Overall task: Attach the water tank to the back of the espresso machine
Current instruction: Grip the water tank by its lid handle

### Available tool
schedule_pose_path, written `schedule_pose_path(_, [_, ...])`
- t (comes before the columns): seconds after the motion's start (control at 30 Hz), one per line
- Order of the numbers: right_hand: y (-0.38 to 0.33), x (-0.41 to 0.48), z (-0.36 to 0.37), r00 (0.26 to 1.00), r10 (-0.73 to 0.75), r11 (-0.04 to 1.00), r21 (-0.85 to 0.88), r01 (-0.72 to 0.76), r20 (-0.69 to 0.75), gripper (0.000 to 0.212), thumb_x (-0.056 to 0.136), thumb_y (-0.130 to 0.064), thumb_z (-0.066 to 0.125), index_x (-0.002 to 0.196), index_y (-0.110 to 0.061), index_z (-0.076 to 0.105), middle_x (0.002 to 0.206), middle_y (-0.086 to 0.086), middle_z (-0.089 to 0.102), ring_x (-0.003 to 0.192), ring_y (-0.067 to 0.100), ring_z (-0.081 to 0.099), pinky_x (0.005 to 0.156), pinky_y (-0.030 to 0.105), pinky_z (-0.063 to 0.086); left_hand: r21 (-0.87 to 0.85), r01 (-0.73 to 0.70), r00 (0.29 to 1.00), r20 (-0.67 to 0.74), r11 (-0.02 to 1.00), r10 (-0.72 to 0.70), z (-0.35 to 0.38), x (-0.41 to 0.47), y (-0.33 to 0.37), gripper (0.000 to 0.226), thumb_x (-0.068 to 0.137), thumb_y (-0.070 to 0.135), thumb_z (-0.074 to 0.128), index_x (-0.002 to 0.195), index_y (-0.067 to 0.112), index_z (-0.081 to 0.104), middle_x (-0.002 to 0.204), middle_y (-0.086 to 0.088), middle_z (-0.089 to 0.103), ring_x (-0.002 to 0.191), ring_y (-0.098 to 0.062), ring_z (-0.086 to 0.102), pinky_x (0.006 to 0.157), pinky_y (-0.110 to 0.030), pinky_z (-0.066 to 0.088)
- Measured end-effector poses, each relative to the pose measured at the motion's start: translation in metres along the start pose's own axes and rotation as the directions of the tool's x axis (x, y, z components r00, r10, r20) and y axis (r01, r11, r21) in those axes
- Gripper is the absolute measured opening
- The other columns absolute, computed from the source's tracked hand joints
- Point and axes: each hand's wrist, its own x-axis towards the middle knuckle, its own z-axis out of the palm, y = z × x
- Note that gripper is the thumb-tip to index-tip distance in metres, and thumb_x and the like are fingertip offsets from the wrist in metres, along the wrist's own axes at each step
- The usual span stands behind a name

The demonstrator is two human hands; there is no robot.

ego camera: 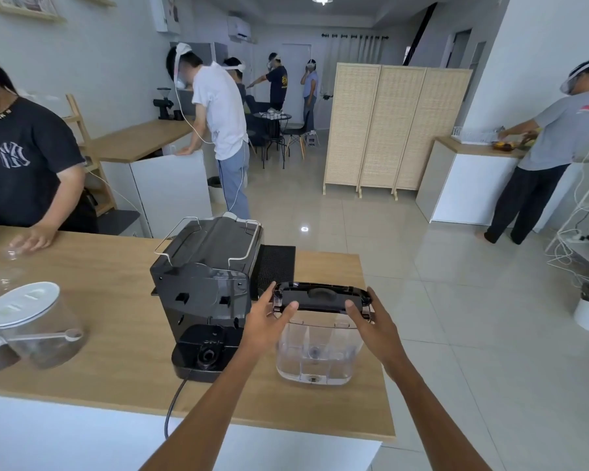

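A black espresso machine (204,287) stands on the wooden counter with its back turned toward me, its rear recess and base socket showing. To its right stands the clear water tank (317,351) with a black lid, upright on the counter. My left hand (269,321) grips the lid's left end, thumb over the top. At the lid's right end, my right hand (371,321) holds on in the same way. The tank and the machine stand apart, with my left hand between them.
The wooden counter (116,351) ends just right of the tank. Clear jars with white lids (31,321) and a scoop sit at left. A black drip mat (278,263) lies behind the machine. The power cord (174,402) hangs over the front edge. A person's hand (31,239) rests far left.
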Motion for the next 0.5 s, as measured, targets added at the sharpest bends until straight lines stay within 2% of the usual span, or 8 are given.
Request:
schedule_pose_path(0.1, [0.002, -0.001, 0.001, 1.0, -0.011, 0.999, 0.03, 0.012, -0.016, 0.086, 0.082, -0.065, 0.063, 0.156, -0.036, 0.029, 0.153, -0.007, 0.047, 0.133, 0.019, 0.051, 0.111, 0.041, 0.042, -0.081, -0.019, 0.999, -0.044, 0.997, 0.015, 0.0, 0.001, -0.003, 0.079, 0.083, 0.027, 0.08, 0.152, 0.018, 0.041, 0.126, 0.003, 0.063, 0.123, -0.017, 0.06, 0.106, -0.035, 0.049])
schedule_pose_path(0.23, [0.0, -0.003, 0.003, 0.999, -0.008, 0.995, 0.101, 0.011, -0.037, 0.074, 0.087, -0.053, 0.067, 0.152, -0.037, 0.036, 0.134, -0.01, 0.058, 0.117, 0.012, 0.056, 0.093, 0.03, 0.042, -0.108, -0.005, 0.998, -0.066, 0.994, -0.002, 0.001, 0.001, -0.003, 0.066, 0.082, 0.027, 0.082, 0.139, 0.028, 0.048, 0.117, -0.02, 0.067, 0.105, -0.005, 0.063, 0.089, -0.021, 0.052])
schedule_pose_path(0.3, [-0.002, -0.002, 0.003, 0.999, -0.013, 0.992, 0.121, 0.018, -0.048, 0.064, 0.089, -0.047, 0.068, 0.147, -0.042, 0.042, 0.117, -0.014, 0.062, 0.106, 0.007, 0.058, 0.089, 0.027, 0.04, -0.106, -0.001, 0.999, -0.034, 0.994, -0.002, 0.001, 0.0, -0.001, 0.077, 0.082, 0.033, 0.081, 0.147, 0.026, 0.042, 0.122, -0.016, 0.064, 0.113, -0.008, 0.06, 0.098, -0.028, 0.052])
schedule_pose_path(0.37, [-0.004, -0.002, 0.003, 0.998, -0.02, 0.991, 0.131, 0.027, -0.054, 0.048, 0.09, -0.042, 0.069, 0.13, -0.057, 0.047, 0.105, -0.014, 0.064, 0.101, 0.003, 0.06, 0.083, 0.023, 0.043, -0.072, 0.002, 1.0, -0.015, 0.997, -0.003, 0.001, 0.002, 0.0, 0.093, 0.077, 0.05, 0.08, 0.153, 0.023, 0.035, 0.131, -0.005, 0.061, 0.128, -0.015, 0.053, 0.111, -0.042, 0.047])
schedule_pose_path(0.43, [-0.007, -0.004, 0.003, 0.998, -0.036, 0.988, 0.145, 0.044, -0.056, 0.044, 0.091, -0.036, 0.069, 0.111, -0.067, 0.045, 0.096, -0.016, 0.064, 0.096, -0.002, 0.06, 0.075, 0.015, 0.042, -0.026, -0.026, 1.0, 0.0, 0.999, 0.026, 0.001, 0.003, -0.001, 0.089, 0.076, 0.059, 0.077, 0.15, 0.024, 0.041, 0.13, 0.002, 0.065, 0.129, -0.017, 0.056, 0.112, -0.047, 0.046])
schedule_pose_path(0.5, [-0.01, -0.004, 0.004, 0.996, -0.053, 0.984, 0.167, 0.063, -0.065, 0.047, 0.092, -0.032, 0.069, 0.105, -0.068, 0.043, 0.091, -0.018, 0.063, 0.089, -0.005, 0.059, 0.071, 0.013, 0.04, 0.001, -0.046, 0.999, -0.004, 0.999, 0.046, 0.0, 0.004, 0.0, 0.082, 0.08, 0.054, 0.075, 0.15, 0.024, 0.043, 0.126, 0.006, 0.066, 0.125, -0.015, 0.058, 0.11, -0.045, 0.047])
